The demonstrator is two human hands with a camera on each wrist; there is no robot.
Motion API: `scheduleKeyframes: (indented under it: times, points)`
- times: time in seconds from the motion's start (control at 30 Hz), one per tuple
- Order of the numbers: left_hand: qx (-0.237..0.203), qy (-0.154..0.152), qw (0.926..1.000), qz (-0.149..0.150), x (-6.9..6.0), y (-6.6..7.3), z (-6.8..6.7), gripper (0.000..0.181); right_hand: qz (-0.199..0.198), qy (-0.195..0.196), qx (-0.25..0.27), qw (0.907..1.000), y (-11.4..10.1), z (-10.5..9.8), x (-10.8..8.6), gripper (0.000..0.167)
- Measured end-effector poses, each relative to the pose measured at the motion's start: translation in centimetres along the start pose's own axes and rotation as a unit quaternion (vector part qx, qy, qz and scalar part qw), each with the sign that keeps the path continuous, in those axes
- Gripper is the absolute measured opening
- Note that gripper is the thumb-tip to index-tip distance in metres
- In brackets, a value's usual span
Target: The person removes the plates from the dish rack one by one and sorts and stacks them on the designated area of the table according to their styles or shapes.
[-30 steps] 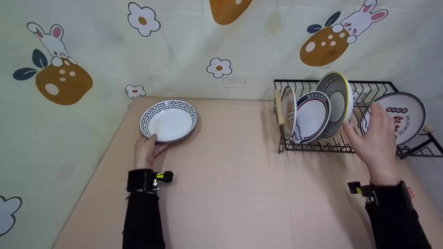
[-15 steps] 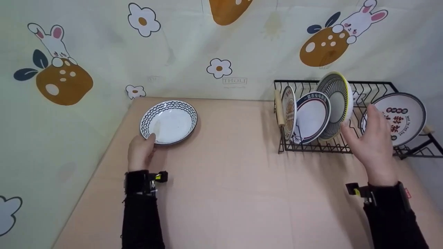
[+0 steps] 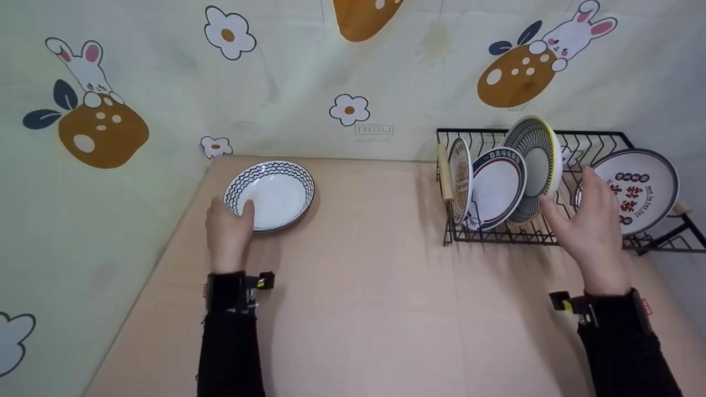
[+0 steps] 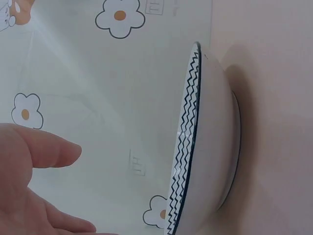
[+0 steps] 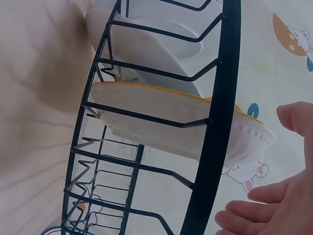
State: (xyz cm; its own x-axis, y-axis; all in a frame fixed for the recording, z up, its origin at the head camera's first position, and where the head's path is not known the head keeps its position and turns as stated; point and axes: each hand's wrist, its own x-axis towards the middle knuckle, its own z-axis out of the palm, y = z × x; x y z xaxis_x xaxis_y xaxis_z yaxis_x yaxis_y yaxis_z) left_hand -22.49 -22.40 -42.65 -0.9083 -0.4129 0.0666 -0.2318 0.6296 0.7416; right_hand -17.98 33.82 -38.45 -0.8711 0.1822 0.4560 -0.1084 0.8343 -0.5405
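A white plate with a black zigzag rim lies on the table at the left. Over its near left edge is my left hand; the left wrist view shows a gap between the fingers and the plate, with nothing held. My right hand is spread in front of the black wire rack, its thumb near the yellow-rimmed bowl. In the right wrist view that bowl stands in the rack, apart from the relaxed fingers.
Left of the yellow-rimmed bowl, a plate with a dark ring and a brown-patterned plate stand in the rack. A plate with red characters leans at its right end. Behind the table hangs a patterned cloth.
The left hand has let go of the plate's edge and risen above it, thumb and fingers now apart. The right hand has shifted slightly left.
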Motion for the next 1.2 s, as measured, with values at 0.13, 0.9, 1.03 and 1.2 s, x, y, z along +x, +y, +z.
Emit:
scheduleKeyframes:
  times: [0.13, 0.9, 1.03, 1.2]
  points:
    - [-0.007, 0.034, 0.9992, 0.021, -0.4, 0.6, -0.1, 0.08, 0.01, -0.006, -0.001, 0.9999, -0.3, 0.0, 0.2, 0.084]
    - [-0.088, 0.092, 0.9703, 0.205, -2.3, 3.5, 1.0, 0.081, 0.052, -0.01, 0.003, 0.9986, -1.1, 0.5, 1.5, 0.087]
    - [-0.085, 0.093, 0.9631, 0.238, -2.8, 4.0, 1.4, 0.08, 0.046, -0.005, -0.001, 0.9989, -1.3, 0.7, 1.8, 0.086]
    - [-0.086, 0.09, 0.9499, 0.287, -3.4, 4.5, 2.2, 0.079, 0.036, -0.001, -0.003, 0.9993, -1.7, 0.9, 2.1, 0.082]
